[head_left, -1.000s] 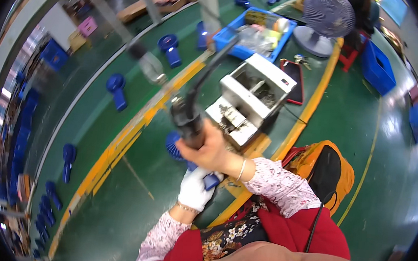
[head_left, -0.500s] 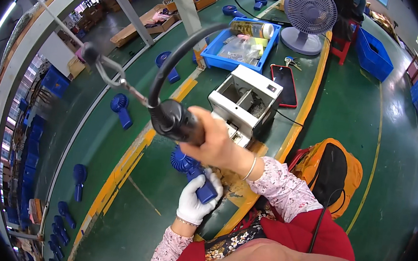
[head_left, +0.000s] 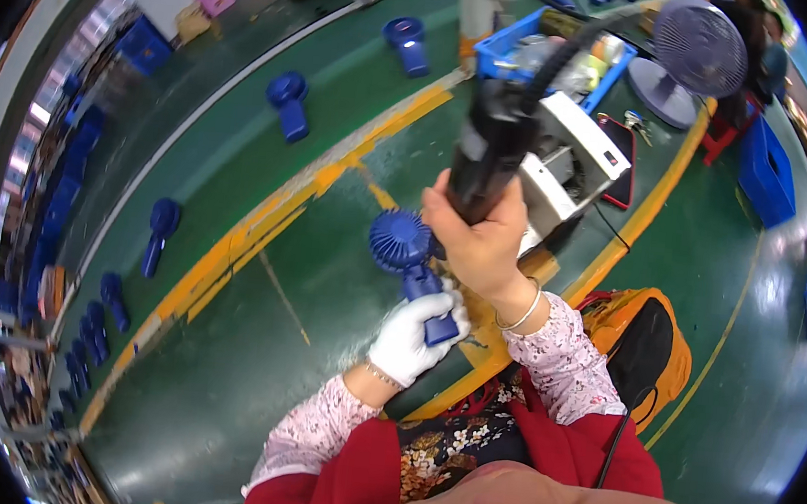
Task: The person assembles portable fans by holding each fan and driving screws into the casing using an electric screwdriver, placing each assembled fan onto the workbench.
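My left hand (head_left: 405,341), in a white glove, is closed round the handle of a blue handheld fan (head_left: 401,240). The fan's round ribbed head faces away from me, over the green bench. In my bare right hand (head_left: 483,245) is a black electric screwdriver (head_left: 485,154), gripped by its body, with a thick black cord rising from its top. The screwdriver is blurred, and its tip is hidden behind my hand. Just beyond my right hand stands a white screw feeder box (head_left: 587,134) with open compartments, partly covered by the screwdriver.
A blue tray (head_left: 500,49) of bags, a phone (head_left: 615,160), keys (head_left: 639,127) and a grey desk fan (head_left: 699,49) stand at the back right. Beyond the yellow line, several blue handheld fans (head_left: 288,106) lie along a green strip. An orange bag (head_left: 672,367) is at my right.
The screwdriver has swung more upright in my right hand. The fan stays in my left hand, its head tilted up more. The view has turned, so the bench things sit further right.
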`<state>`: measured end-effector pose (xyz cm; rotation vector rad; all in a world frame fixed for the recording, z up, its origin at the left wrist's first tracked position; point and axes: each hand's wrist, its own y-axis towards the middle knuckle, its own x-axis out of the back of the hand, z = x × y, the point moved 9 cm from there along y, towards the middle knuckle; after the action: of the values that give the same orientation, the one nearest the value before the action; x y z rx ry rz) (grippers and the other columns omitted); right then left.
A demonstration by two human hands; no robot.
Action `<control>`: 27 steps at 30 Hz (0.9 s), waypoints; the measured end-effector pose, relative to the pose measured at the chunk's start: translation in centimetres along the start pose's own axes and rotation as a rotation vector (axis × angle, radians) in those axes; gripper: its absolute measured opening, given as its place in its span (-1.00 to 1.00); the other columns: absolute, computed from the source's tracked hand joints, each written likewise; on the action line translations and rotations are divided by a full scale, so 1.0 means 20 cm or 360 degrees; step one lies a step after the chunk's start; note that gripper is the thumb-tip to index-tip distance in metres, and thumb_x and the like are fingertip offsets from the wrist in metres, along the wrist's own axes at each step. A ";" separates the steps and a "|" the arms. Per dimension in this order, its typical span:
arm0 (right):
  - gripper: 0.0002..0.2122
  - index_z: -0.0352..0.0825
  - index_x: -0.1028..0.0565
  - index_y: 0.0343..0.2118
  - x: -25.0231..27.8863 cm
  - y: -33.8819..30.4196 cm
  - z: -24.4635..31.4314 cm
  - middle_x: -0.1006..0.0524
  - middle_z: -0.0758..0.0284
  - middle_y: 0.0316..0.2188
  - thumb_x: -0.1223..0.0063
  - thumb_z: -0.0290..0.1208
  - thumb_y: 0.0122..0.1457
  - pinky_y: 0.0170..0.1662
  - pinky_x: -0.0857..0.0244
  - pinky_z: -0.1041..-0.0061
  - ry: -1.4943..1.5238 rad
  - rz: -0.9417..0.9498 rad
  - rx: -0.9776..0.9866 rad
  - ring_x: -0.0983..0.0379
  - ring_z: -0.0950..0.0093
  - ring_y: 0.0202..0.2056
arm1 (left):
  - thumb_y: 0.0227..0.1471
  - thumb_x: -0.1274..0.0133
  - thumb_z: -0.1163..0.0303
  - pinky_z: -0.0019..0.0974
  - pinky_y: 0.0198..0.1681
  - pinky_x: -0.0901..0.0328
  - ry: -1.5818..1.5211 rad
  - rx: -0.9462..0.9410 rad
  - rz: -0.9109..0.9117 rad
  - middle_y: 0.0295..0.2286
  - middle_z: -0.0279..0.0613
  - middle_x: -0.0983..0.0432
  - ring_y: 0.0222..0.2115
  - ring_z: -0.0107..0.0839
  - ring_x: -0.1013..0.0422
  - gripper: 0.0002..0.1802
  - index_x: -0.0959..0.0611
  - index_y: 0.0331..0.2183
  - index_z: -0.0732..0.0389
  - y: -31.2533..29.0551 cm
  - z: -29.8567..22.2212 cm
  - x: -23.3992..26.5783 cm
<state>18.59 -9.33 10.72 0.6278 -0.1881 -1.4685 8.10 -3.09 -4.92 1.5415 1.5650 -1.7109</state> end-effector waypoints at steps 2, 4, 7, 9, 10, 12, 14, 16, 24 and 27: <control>-0.72 -0.37 -0.33 -0.24 -0.02 -0.03 0.02 -0.46 0.42 -0.45 -0.18 -0.57 0.00 -0.35 -0.30 0.66 0.0241 -0.0019 -0.0099 -0.37 0.71 -0.45 | -0.06 0.02 0.59 -0.25 -0.32 -0.31 0.0064 -0.0041 -0.0044 -0.44 -0.13 -0.41 -0.44 -0.28 -0.36 -0.84 -0.45 -0.33 0.32 -0.03 -0.01 -0.05; -0.71 -0.38 -0.33 -0.23 -0.04 -0.05 0.02 -0.47 0.42 -0.45 -0.18 -0.58 0.00 -0.35 -0.31 0.66 0.0243 -0.0005 -0.0038 -0.38 0.70 -0.46 | -0.06 0.02 0.60 -0.24 -0.34 -0.31 -0.0011 -0.0073 -0.0064 -0.43 -0.14 -0.42 -0.44 -0.30 -0.37 -0.84 -0.46 -0.33 0.32 -0.02 -0.01 -0.04; -0.70 -0.39 -0.32 -0.22 -0.10 -0.09 -0.01 -0.48 0.41 -0.47 -0.18 -0.58 0.01 -0.37 -0.31 0.67 0.0281 0.0054 -0.0056 -0.38 0.70 -0.48 | 0.01 0.05 0.54 -0.32 -0.37 -0.36 0.0179 -0.0165 0.0006 -0.49 -0.14 -0.45 -0.48 -0.36 -0.44 -0.91 -0.52 -0.41 0.37 -0.02 -0.04 -0.03; -0.70 -0.39 -0.31 -0.22 -0.12 -0.09 -0.01 -0.48 0.41 -0.48 -0.18 -0.58 0.01 -0.38 -0.31 0.67 0.0273 0.0081 -0.0049 -0.38 0.69 -0.49 | 0.01 0.05 0.54 -0.32 -0.38 -0.36 0.0205 -0.0170 -0.0035 -0.50 -0.14 -0.45 -0.48 -0.36 -0.44 -0.91 -0.52 -0.43 0.37 -0.03 -0.05 -0.04; -0.69 -0.39 -0.31 -0.22 -0.13 -0.09 0.00 -0.48 0.41 -0.48 -0.18 -0.58 0.01 -0.38 -0.31 0.66 0.0330 0.0090 -0.0068 -0.39 0.69 -0.49 | 0.01 0.05 0.54 -0.32 -0.39 -0.36 0.0240 -0.0177 -0.0071 -0.51 -0.14 -0.45 -0.48 -0.37 -0.44 -0.91 -0.53 -0.44 0.36 -0.03 -0.05 -0.03; -0.69 -0.39 -0.31 -0.21 -0.13 -0.09 -0.01 -0.48 0.41 -0.49 -0.18 -0.58 0.01 -0.39 -0.31 0.66 0.0389 0.0100 -0.0090 -0.39 0.69 -0.49 | -0.02 0.02 0.55 -0.33 -0.40 -0.35 0.0240 -0.0181 -0.0062 -0.52 -0.15 -0.46 -0.49 -0.37 -0.44 -0.93 -0.54 -0.46 0.35 -0.02 -0.05 -0.03; -0.58 -0.42 -0.16 0.00 -0.15 -0.11 -0.01 -0.42 0.28 -0.36 0.00 -0.71 0.08 -0.36 -0.36 0.58 0.0272 0.0326 0.0016 -0.41 0.56 -0.45 | -0.04 -0.01 0.57 -0.34 -0.42 -0.35 0.0243 -0.0184 -0.0051 -0.53 -0.16 -0.47 -0.50 -0.37 -0.45 -0.96 -0.55 -0.48 0.33 -0.02 -0.04 -0.03; -0.59 -0.41 -0.17 -0.03 -0.16 -0.14 -0.07 -0.42 0.29 -0.36 0.00 -0.72 0.07 -0.37 -0.36 0.58 0.0122 0.0376 0.0050 -0.41 0.56 -0.45 | -0.13 -0.08 0.61 -0.36 -0.45 -0.34 0.2467 -0.1329 0.0208 -0.53 -0.19 -0.49 -0.50 -0.38 -0.46 -0.96 -0.57 -0.51 0.28 -0.16 -0.16 -0.27; -0.67 -0.39 -0.33 -0.24 -0.15 -0.19 -0.18 -0.52 0.37 -0.50 -0.23 -0.52 -0.04 -0.40 -0.34 0.60 -0.0014 0.0302 -0.0127 -0.46 0.60 -0.50 | -0.12 -0.07 0.61 -0.29 -0.39 -0.39 0.1154 -0.0525 -0.0046 -0.50 -0.18 -0.47 -0.47 -0.36 -0.46 -0.92 -0.54 -0.45 0.29 -0.06 -0.11 -0.04; -0.67 -0.39 -0.33 -0.24 -0.18 -0.18 -0.16 -0.51 0.38 -0.51 -0.23 -0.53 -0.05 -0.38 -0.33 0.61 0.0095 0.0399 -0.0174 -0.44 0.61 -0.49 | -0.09 -0.05 0.60 -0.25 -0.38 -0.38 0.0656 -0.0249 -0.0063 -0.49 -0.18 -0.45 -0.45 -0.34 -0.45 -0.93 -0.51 -0.44 0.29 -0.03 -0.04 0.03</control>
<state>16.56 -4.84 7.25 0.5378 -0.1336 -1.2087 7.84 -1.96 -4.89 1.8742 1.8835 -1.3053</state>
